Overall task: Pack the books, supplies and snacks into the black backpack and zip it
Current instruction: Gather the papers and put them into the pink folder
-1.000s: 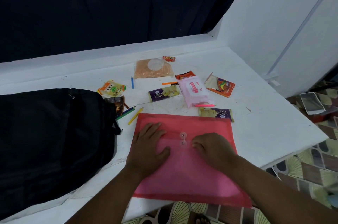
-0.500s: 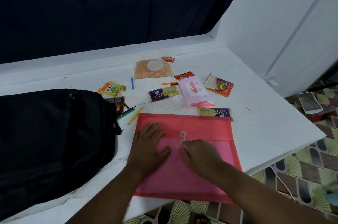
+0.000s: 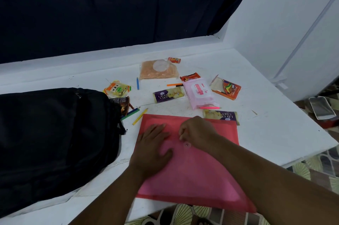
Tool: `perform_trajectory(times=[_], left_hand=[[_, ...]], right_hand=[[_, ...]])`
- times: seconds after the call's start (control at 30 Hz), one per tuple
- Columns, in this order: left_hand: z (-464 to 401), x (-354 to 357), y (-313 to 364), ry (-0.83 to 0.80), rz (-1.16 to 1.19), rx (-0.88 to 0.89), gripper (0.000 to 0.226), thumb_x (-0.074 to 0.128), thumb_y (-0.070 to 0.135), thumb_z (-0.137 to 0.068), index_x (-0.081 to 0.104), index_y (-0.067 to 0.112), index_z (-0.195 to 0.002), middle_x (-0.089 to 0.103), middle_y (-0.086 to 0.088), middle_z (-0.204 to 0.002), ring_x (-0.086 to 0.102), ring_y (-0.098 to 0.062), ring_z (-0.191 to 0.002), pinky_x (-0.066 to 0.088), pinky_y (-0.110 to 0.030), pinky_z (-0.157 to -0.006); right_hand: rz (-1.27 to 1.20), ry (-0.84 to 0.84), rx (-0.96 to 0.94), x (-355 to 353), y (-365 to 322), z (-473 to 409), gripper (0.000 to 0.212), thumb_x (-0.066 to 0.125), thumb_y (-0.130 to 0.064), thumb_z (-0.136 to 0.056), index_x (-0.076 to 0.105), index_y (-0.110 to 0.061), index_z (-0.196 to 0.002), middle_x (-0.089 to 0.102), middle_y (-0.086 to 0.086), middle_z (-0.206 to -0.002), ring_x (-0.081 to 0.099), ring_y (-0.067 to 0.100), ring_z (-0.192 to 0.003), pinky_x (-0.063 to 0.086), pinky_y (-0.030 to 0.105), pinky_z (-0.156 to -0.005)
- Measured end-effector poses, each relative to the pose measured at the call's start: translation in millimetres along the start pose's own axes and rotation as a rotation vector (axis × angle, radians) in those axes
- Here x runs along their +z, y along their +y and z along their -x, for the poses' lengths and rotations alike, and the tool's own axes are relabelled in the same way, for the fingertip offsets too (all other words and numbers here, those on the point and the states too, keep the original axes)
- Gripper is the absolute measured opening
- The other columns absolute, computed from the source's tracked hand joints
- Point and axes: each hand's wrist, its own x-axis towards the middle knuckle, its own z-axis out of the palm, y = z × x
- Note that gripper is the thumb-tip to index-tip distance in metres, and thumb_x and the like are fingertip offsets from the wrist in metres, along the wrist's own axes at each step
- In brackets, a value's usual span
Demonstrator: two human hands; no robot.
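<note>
The black backpack lies flat on the left of the white table. A red string-and-button folder lies in front of me and overhangs the front edge. My left hand presses flat on its left half. My right hand covers the upper button, its fingertips curled and pinched together there; the lower button shows just below. Behind lie two layer cake packs, a pink wipes pack, an orange bag, a yellow snack and coloured pencils.
An orange pencil box lies open at the back right. A dark snack wrapper touches the backpack's right end. A phone lies beyond the table's right edge. A dark curtain and a white wall close the back.
My right hand slid up and left from beside the buttons to over the upper button, with its fingers now curled. My left hand stayed flat on the folder.
</note>
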Motion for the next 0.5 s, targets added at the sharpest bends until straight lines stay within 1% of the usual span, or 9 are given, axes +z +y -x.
perform_trajectory(times=[0.07, 0.13, 0.23, 0.3, 0.37, 0.43, 0.5], left_hand=[[0, 0, 0, 0.01, 0.001, 0.012, 0.057, 0.056, 0.056, -0.08, 0.063, 0.028, -0.129, 0.051, 0.006, -0.149, 0.038, -0.021, -0.144, 0.03, -0.045, -0.112], [0, 0, 0, 0.006, 0.004, 0.014, 0.057, 0.056, 0.056, -0.08, 0.063, 0.027, -0.129, 0.05, 0.006, -0.15, 0.037, -0.021, -0.145, 0.031, -0.048, -0.113], [0, 1, -1, 0.026, 0.006, 0.011, 0.056, 0.057, 0.055, -0.079, 0.065, 0.027, -0.128, 0.053, 0.004, -0.148, 0.041, -0.024, -0.143, 0.035, -0.051, -0.111], [-1, 1, -1, 0.04, -0.003, 0.022, 0.056, 0.058, 0.054, -0.079, 0.067, 0.025, -0.126, 0.055, 0.002, -0.146, 0.045, -0.027, -0.141, 0.038, -0.053, -0.107], [-1, 1, 0, 0.04, -0.019, 0.03, 0.057, 0.057, 0.054, -0.079, 0.068, 0.023, -0.125, 0.056, 0.001, -0.145, 0.046, -0.029, -0.14, 0.039, -0.052, -0.105], [-1, 0, 0, 0.034, -0.027, 0.027, 0.057, 0.057, 0.055, -0.079, 0.067, 0.024, -0.127, 0.055, 0.002, -0.146, 0.045, -0.028, -0.14, 0.038, -0.051, -0.105], [-1, 0, 0, 0.031, -0.032, 0.029, 0.057, 0.058, 0.055, -0.079, 0.067, 0.025, -0.127, 0.055, 0.003, -0.146, 0.044, -0.028, -0.141, 0.039, -0.05, -0.105]], right_hand=[[0.023, 0.021, 0.011, -7, 1, -6, 0.015, 0.07, -0.01, -0.078, 0.073, -0.021, -0.069, 0.071, -0.017, -0.063, 0.065, -0.008, -0.061, 0.051, 0.02, -0.061], [0.036, 0.027, 0.003, -12, 2, -12, 0.013, 0.075, -0.015, -0.078, 0.072, -0.021, -0.067, 0.071, -0.018, -0.063, 0.064, -0.01, -0.062, 0.047, 0.019, -0.058], [0.033, 0.043, 0.003, -15, 6, -18, 0.013, 0.076, -0.017, -0.079, 0.072, -0.022, -0.067, 0.07, -0.018, -0.062, 0.061, -0.012, -0.06, 0.042, 0.019, -0.055], [0.027, 0.072, -0.011, -16, 11, -22, 0.013, 0.077, -0.017, -0.078, 0.073, -0.023, -0.068, 0.07, -0.019, -0.064, 0.062, -0.011, -0.064, 0.048, 0.022, -0.059], [0.014, 0.094, -0.007, -16, 16, -25, 0.011, 0.08, -0.02, -0.076, 0.073, -0.024, -0.068, 0.071, -0.017, -0.066, 0.066, -0.006, -0.068, 0.056, 0.028, -0.065], [0.019, 0.104, 0.0, -16, 19, -26, 0.01, 0.083, -0.025, -0.074, 0.074, -0.024, -0.069, 0.071, -0.017, -0.066, 0.065, -0.004, -0.068, 0.056, 0.028, -0.065], [0.024, 0.107, -0.022, -15, 19, -27, 0.009, 0.082, -0.026, -0.076, 0.074, -0.024, -0.07, 0.07, -0.019, -0.066, 0.064, -0.006, -0.066, 0.055, 0.026, -0.065]])
